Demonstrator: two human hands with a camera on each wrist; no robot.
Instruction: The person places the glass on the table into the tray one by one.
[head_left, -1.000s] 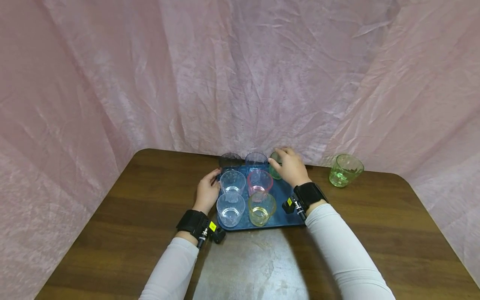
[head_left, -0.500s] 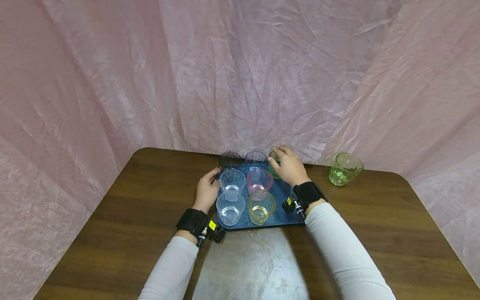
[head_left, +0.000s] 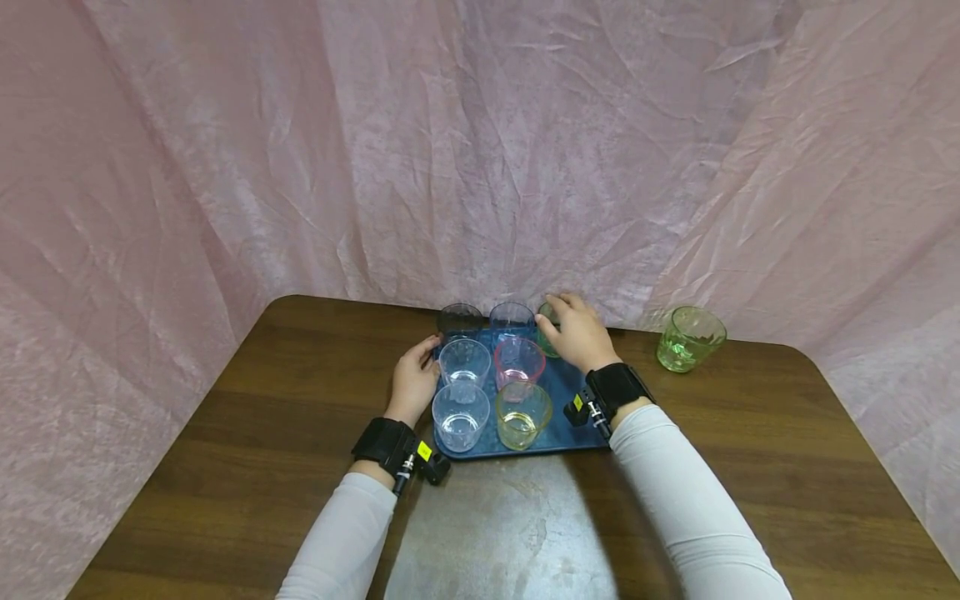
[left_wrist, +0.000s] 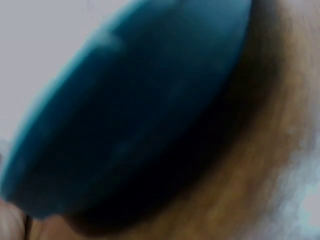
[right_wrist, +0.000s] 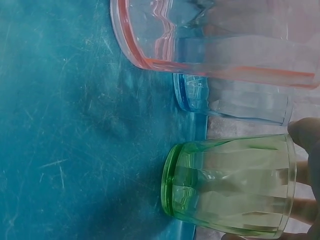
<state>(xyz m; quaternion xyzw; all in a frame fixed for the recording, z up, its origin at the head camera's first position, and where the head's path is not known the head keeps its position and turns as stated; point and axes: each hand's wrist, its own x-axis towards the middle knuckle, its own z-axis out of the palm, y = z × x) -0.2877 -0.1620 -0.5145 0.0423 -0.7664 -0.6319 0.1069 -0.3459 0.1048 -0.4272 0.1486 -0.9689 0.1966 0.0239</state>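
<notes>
A blue tray (head_left: pixel 564 387) lies on the brown table and holds several plastic cups. My right hand (head_left: pixel 561 323) holds a green cup (head_left: pixel 547 336) by its rim at the tray's back right corner. In the right wrist view the green cup (right_wrist: pixel 230 186) stands on the tray (right_wrist: pixel 65 130), my fingertips (right_wrist: pixel 305 135) at its rim. Beside it are a blue cup (right_wrist: pixel 232 100) and a pink cup (right_wrist: pixel 215 35). My left hand (head_left: pixel 426 360) grips the tray's left edge. The left wrist view shows only that tray edge (left_wrist: pixel 130 110), blurred and very close.
On the tray also stand two clear cups (head_left: pixel 460 417), a yellow cup (head_left: pixel 522 414) and a dark grey cup (head_left: pixel 461 319). A second green cup (head_left: pixel 690 337) stands on the table to the right of the tray. Pink cloth (head_left: pixel 480 150) hangs behind and on both sides.
</notes>
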